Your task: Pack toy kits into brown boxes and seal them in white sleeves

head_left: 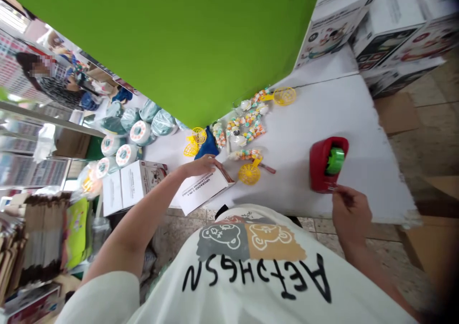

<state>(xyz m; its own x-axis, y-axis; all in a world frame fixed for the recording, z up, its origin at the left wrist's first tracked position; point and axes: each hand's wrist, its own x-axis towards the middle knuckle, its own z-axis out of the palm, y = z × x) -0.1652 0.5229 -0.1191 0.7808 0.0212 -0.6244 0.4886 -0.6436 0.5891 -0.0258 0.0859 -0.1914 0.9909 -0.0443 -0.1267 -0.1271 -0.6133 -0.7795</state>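
Note:
My left hand [205,166] lies over the top of a white printed carton [206,190], its fingers curled at the upper edge and gripping it. The carton is tilted at the table's near edge. On the right, a red tape dispenser [317,164] holds a green roll of tape [336,160]. At the dispenser's near end, my right hand [351,215] is closed in a pinch on the tape's free end, just by the cutter. The strip itself is barely visible.
Yellow scoops [249,173], bags of small coloured balls [247,121] and a blue pouch [208,145] lie mid-table. A big green panel [186,42] blocks the far side. White boxes [143,180] and wrapped round items [139,133] stand left. Boxes [389,23] are stacked right. A person [53,82] sits far left.

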